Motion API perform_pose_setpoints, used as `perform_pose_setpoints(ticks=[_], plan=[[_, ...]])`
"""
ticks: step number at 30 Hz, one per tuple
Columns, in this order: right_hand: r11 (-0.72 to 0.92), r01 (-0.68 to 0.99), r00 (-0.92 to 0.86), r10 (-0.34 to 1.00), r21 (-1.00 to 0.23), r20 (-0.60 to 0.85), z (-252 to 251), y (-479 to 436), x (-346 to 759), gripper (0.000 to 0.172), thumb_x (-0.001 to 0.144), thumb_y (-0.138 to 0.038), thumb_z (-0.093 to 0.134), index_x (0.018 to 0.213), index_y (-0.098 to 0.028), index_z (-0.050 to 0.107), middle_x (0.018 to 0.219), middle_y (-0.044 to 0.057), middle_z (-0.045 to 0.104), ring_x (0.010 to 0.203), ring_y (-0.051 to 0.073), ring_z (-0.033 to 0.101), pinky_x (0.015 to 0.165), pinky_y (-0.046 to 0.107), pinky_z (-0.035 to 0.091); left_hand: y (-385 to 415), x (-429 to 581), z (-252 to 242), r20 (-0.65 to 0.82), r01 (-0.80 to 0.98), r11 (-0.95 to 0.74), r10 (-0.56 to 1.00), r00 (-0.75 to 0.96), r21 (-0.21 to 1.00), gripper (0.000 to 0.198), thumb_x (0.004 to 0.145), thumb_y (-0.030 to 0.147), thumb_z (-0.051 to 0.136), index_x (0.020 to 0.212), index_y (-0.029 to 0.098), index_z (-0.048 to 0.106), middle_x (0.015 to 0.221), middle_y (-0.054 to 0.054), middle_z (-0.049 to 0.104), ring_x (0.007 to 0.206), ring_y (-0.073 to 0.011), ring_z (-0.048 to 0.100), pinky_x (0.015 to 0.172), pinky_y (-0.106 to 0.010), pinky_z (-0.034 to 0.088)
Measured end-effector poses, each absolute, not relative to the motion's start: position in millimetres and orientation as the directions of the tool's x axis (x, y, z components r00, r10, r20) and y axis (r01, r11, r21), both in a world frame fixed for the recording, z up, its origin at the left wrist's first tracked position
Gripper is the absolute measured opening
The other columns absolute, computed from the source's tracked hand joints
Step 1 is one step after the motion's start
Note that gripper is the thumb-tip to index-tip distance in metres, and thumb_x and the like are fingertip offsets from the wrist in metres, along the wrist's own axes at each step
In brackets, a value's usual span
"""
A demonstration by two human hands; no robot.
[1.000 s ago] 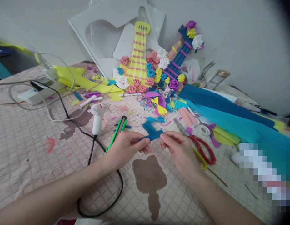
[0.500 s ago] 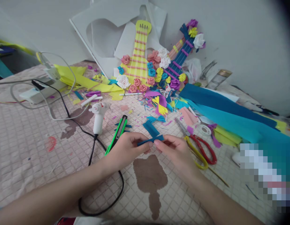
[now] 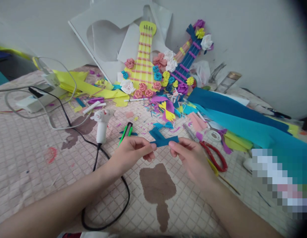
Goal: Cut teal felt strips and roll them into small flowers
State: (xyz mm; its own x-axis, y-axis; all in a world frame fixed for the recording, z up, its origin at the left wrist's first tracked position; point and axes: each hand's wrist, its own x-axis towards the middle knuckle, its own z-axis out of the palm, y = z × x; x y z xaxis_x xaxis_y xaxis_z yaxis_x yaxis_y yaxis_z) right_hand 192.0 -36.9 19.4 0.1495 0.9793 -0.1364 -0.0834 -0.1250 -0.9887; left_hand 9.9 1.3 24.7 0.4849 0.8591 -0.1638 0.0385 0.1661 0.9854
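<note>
Stretched between my two hands is a short strip of blue crepe paper (image 3: 163, 141). My left hand (image 3: 137, 150) pinches its left end between thumb and fingers, and my right hand (image 3: 188, 153) pinches the right end. Just beyond it on the table lies another blue paper piece (image 3: 157, 134). A green utility knife (image 3: 126, 131) is partly hidden behind my left hand. To the right of my right hand rest scissors (image 3: 215, 155) with red and yellow handles, their blades partly covered. A white glue gun (image 3: 102, 127) stands left of the knife.
At the back, a yellow paper guitar (image 3: 145, 62) and a blue one (image 3: 187, 62) lean, decorated with paper flowers. Large blue crepe sheets (image 3: 233, 112) lie to the right. A power strip (image 3: 34, 99) and cables sit at left. A tape roll (image 3: 214, 135) lies beside paper scraps.
My hands have moved apart, and the blue strip that was a narrow fold between my fingers now shows flatter and wider. The view has shifted slightly.
</note>
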Motion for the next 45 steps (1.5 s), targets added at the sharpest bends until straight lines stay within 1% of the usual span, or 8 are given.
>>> perform_pose_setpoints(ticks=[3, 7, 12, 18, 22, 29, 35, 45], plan=[[-0.14, -0.066, 0.154, 0.977, -0.988, -0.148, 21, -36, 194, 0.029, 0.069, -0.033, 0.071, 0.052, -0.018, 0.053, 0.051, -0.005, 0.049, 0.055, 0.01, 0.042, 0.058, 0.028, 0.029, 1, 11, 27, -0.157, 0.068, 0.141, 0.872, 0.464, 0.988, 0.02, 0.075, 0.031, 0.065, 0.067, 0.014, 0.065, 0.06, 0.001, 0.064, 0.055, -0.0077, 0.056, 0.056, -0.018, 0.046], [-0.189, 0.05, 0.067, 0.98, -0.981, -0.185, 23, -36, 194, 0.025, 0.07, -0.033, 0.069, 0.055, -0.018, 0.057, 0.051, -0.005, 0.05, 0.053, 0.009, 0.043, 0.053, 0.026, 0.029, -1, 13, 30, -0.097, 0.153, 0.03, 0.887, 0.452, 0.988, 0.026, 0.07, 0.032, 0.07, 0.088, 0.014, 0.068, 0.087, -0.004, 0.068, 0.077, -0.0138, 0.06, 0.064, -0.022, 0.048], [-0.203, 0.132, -0.005, 0.979, -0.97, -0.206, 24, -37, 194, 0.025, 0.068, -0.034, 0.07, 0.056, -0.017, 0.057, 0.052, -0.005, 0.051, 0.052, 0.009, 0.044, 0.051, 0.024, 0.031, -2, 13, 27, -0.102, 0.134, 0.04, 0.863, 0.495, 0.99, 0.018, 0.075, 0.03, 0.063, 0.068, 0.014, 0.068, 0.066, 0.0, 0.063, 0.061, -0.0088, 0.052, 0.056, -0.019, 0.042], [-0.15, 0.027, -0.066, 0.986, -0.988, -0.151, 23, -35, 198, 0.027, 0.072, -0.037, 0.069, 0.056, -0.018, 0.057, 0.053, -0.004, 0.052, 0.054, 0.01, 0.047, 0.054, 0.025, 0.034, 0, 13, 27, -0.266, 0.049, 0.283, 0.812, 0.519, 0.958, 0.018, 0.07, 0.03, 0.068, 0.062, 0.014, 0.067, 0.056, 0.004, 0.056, 0.051, -0.0056, 0.045, 0.05, -0.017, 0.038], [-0.146, -0.08, -0.073, 0.987, -0.986, -0.14, 25, -34, 196, 0.025, 0.072, -0.034, 0.069, 0.056, -0.018, 0.058, 0.054, -0.003, 0.054, 0.054, 0.01, 0.047, 0.055, 0.026, 0.035, -1, 13, 28, -0.281, -0.034, 0.363, 0.774, 0.568, 0.931, 0.014, 0.069, 0.027, 0.069, 0.062, 0.015, 0.068, 0.056, 0.004, 0.058, 0.051, -0.005, 0.047, 0.051, -0.017, 0.04], [-0.221, -0.229, -0.093, 0.974, -0.948, -0.204, 27, -33, 196, 0.024, 0.068, -0.032, 0.071, 0.054, -0.018, 0.058, 0.052, -0.003, 0.052, 0.054, 0.01, 0.046, 0.055, 0.025, 0.036, -5, 10, 32, -0.296, -0.036, 0.432, 0.674, 0.677, 0.901, 0.003, 0.068, 0.018, 0.071, 0.067, 0.016, 0.071, 0.062, 0.002, 0.067, 0.056, -0.0058, 0.056, 0.058, -0.017, 0.044], [-0.187, -0.237, -0.111, 0.98, -0.953, -0.165, 27, -34, 197, 0.02, 0.07, -0.031, 0.069, 0.057, -0.019, 0.06, 0.053, -0.003, 0.053, 0.052, 0.009, 0.045, 0.052, 0.024, 0.035, -9, 7, 34, -0.212, -0.067, 0.373, 0.657, 0.723, 0.926, 0.007, 0.068, 0.012, 0.072, 0.073, 0.017, 0.071, 0.069, 0.002, 0.069, 0.062, -0.0072, 0.059, 0.063, -0.018, 0.047], [-0.128, -0.203, -0.119, 0.987, -0.971, -0.106, 30, -35, 198, 0.019, 0.072, -0.029, 0.065, 0.056, -0.02, 0.059, 0.053, -0.003, 0.053, 0.052, 0.01, 0.046, 0.052, 0.025, 0.036, -12, 7, 40, -0.152, 0.035, 0.194, 0.627, 0.764, 0.98, 0.008, 0.067, 0.016, 0.071, 0.074, 0.015, 0.067, 0.067, 0.001, 0.062, 0.063, -0.0098, 0.053, 0.063, -0.022, 0.045]])
